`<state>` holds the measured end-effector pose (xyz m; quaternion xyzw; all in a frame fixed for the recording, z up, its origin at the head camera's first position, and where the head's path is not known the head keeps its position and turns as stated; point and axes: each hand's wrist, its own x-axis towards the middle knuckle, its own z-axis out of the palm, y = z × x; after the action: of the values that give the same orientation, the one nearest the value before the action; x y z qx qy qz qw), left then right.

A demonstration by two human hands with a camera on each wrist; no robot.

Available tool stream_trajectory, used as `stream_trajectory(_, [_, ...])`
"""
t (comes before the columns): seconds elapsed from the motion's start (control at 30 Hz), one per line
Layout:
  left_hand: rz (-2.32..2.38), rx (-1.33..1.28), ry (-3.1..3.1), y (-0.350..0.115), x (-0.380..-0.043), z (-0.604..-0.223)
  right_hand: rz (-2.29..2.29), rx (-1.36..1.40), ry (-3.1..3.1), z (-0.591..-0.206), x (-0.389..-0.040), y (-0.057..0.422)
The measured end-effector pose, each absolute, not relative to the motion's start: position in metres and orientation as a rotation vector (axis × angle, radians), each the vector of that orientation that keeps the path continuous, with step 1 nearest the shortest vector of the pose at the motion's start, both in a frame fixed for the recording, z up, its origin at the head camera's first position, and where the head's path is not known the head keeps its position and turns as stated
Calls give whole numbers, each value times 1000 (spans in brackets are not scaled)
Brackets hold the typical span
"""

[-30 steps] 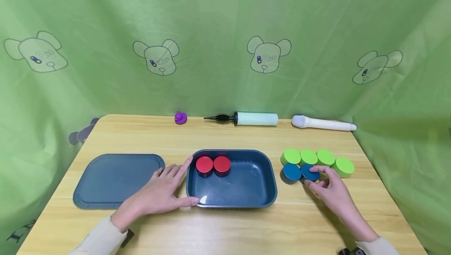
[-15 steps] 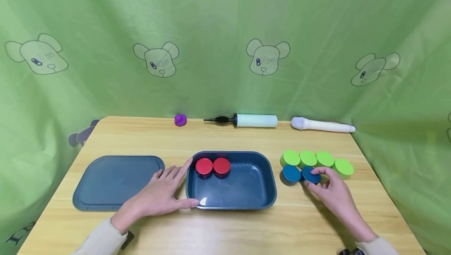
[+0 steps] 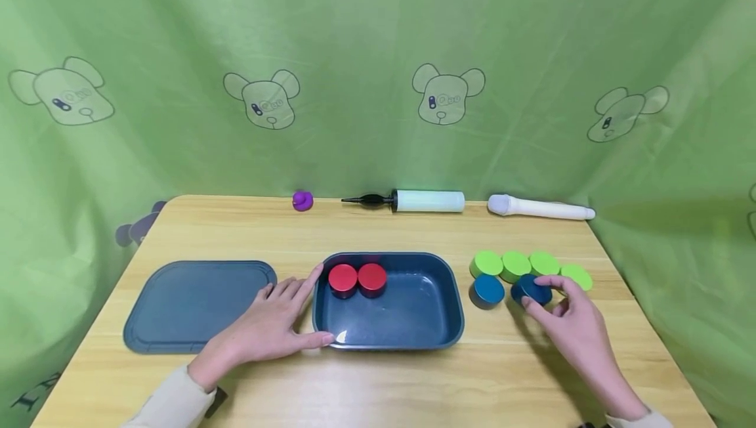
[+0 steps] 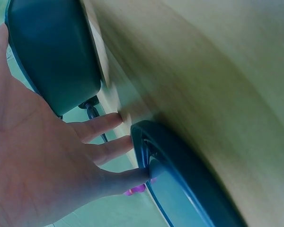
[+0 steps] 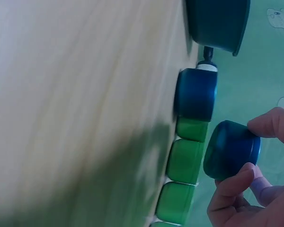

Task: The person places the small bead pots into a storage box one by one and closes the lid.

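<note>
My right hand point(image 3: 575, 323) pinches a round blue tin point(image 5: 231, 149) between thumb and fingers; in the right wrist view it is tilted and held off the table. A second blue tin point(image 3: 487, 291) stands on the table to its left, in front of several light-green tins point(image 3: 516, 265). My left hand point(image 3: 268, 323) rests spread against the left side of a dark blue open box point(image 3: 386, 348), forefinger and thumb at its rim. Inside the box, at the back left, are two red tins point(image 3: 343, 278). The left hand's other fingers touch or nearly touch the flat lid point(image 3: 197, 306).
Along the back edge of the wooden table point(image 3: 401, 392) lie a purple rubber duck point(image 3: 302, 201), a hand pump point(image 3: 428, 201) with a black nozzle, and a white microphone-shaped stick point(image 3: 543, 208). A green printed curtain point(image 3: 366, 27) hangs behind.
My right hand has lifted the blue tin and moved it slightly right, away from the other blue tin. The left hand and the box have stayed in place.
</note>
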<state>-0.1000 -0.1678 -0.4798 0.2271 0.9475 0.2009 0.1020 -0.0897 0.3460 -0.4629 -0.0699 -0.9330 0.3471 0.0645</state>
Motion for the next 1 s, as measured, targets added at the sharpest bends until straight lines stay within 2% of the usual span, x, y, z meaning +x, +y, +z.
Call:
stream_trajectory(0.63, [602,672,2798,-168,-100,-479,1208,-3,-2671,-442,-84,302])
stream_trajectory(1.0, [613,683,2810,-167,-99,-480,1305,157,-2634,-442,-96,270])
